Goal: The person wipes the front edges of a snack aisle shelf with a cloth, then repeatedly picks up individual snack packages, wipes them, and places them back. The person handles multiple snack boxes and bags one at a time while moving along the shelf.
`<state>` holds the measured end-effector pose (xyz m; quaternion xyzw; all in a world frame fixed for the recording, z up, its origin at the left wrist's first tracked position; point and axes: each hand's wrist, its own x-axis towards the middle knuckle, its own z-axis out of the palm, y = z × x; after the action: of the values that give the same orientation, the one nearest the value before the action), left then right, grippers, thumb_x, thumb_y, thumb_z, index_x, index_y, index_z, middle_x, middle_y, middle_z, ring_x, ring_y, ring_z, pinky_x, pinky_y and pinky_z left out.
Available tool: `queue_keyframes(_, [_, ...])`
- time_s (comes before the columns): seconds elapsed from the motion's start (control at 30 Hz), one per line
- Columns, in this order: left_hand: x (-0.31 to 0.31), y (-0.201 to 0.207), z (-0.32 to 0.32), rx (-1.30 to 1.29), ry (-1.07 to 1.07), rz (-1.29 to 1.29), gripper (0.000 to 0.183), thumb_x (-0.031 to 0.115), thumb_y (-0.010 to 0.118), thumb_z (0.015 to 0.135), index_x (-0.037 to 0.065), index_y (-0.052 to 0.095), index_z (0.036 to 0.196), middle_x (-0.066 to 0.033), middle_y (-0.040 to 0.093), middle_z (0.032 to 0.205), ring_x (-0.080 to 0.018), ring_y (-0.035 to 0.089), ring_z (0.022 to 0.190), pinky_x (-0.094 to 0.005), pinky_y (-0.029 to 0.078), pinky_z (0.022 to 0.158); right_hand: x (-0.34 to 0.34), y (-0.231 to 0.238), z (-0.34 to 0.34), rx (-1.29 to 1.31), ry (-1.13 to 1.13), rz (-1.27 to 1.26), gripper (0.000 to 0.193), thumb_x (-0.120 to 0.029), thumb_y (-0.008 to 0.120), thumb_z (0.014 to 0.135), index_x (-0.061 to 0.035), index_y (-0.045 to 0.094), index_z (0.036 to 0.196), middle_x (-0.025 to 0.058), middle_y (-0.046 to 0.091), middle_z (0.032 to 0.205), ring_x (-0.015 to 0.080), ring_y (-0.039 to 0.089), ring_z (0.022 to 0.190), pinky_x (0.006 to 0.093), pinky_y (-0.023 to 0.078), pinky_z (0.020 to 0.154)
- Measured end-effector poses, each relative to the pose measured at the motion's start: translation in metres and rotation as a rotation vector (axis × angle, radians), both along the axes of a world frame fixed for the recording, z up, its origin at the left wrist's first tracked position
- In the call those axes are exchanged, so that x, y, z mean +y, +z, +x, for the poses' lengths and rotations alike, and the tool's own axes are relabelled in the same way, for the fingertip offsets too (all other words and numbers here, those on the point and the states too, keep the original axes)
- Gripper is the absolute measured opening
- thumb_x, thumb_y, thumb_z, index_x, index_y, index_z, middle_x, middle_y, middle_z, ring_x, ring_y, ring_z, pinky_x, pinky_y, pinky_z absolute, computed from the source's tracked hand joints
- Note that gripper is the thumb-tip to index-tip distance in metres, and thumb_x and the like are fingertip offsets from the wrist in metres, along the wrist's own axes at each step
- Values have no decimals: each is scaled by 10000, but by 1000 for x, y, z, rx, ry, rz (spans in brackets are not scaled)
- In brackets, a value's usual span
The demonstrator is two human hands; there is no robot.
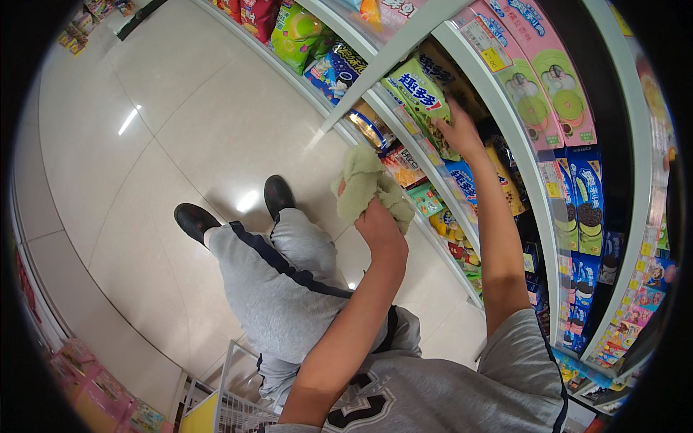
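My left hand [380,225] is closed around a pale green cloth [363,172], held over the floor just in front of the lower shelves. Bunched folds of the cloth hide most of its fingers. My right hand [462,135] reaches into a shelf and grips the right side of a green cookie packet [419,95], thumb on its front. The packet leans at the shelf's front edge. Behind it stands a dark packet [437,63], and blue packets [462,180] lie nearer to me on the same shelf.
White shelf edges [505,94] with price tags curve along the right. Pink boxes [552,86] and blue cookie boxes [586,195] fill the shelf above. Snack bags [296,35] line the far low shelf. A white wire rack [234,408] stands near my legs on the tiled floor [144,195].
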<state>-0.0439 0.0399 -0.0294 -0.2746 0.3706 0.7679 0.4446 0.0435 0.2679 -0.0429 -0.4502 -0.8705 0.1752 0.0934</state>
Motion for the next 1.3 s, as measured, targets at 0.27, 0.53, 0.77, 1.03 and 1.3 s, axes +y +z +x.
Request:
queue_keyframes(0.27, [3, 7, 0, 0, 82, -54, 274, 152, 485, 925, 111, 475, 1196, -30, 565, 962, -135, 572, 765, -275, 481, 571, -5, -5, 0, -27, -35, 32, 577, -186, 640, 787, 6, 431, 1289, 248, 525, 1219, 380, 503, 1138, 406, 406, 947])
queue_keyframes(0.53, [2, -4, 4, 38, -31, -16, 219, 206, 473, 910, 76, 541, 1072, -77, 593, 954, -265, 629, 836, -463, 536, 637, -11, 0, -11, -194, -131, 79, 742, -268, 686, 765, -25, 332, 1371, 256, 497, 1259, 392, 485, 1158, 413, 392, 969])
queue_keyframes(0.77, [4, -15, -5, 10, -119, 87, 167, 242, 496, 875, 91, 533, 937, -81, 590, 856, -261, 619, 720, -457, 519, 571, -154, 70, 31, 148, -62, 496, 495, -100, 677, 753, -28, 511, 1214, 193, 542, 1158, 363, 500, 1073, 460, 397, 900])
queue_keyframes(1.03, [-13, 4, 10, 188, -401, 318, 191, 263, 484, 856, 109, 511, 965, -90, 592, 902, -251, 608, 700, -403, 532, 591, -275, 277, 183, 1133, -550, 876, 338, -160, 568, 871, -13, 472, 1160, 108, 570, 986, 217, 581, 890, 338, 484, 828])
queue_keyframes(1.3, [-24, 17, 34, 11, -447, 413, 420, 282, 303, 970, 55, 439, 1296, -123, 515, 1261, -298, 515, 1155, -450, 444, 966, -236, 423, 245, 1605, -629, -21, 810, -642, 614, 751, 59, 450, 1124, 255, 597, 1069, 335, 653, 902, 400, 585, 691])
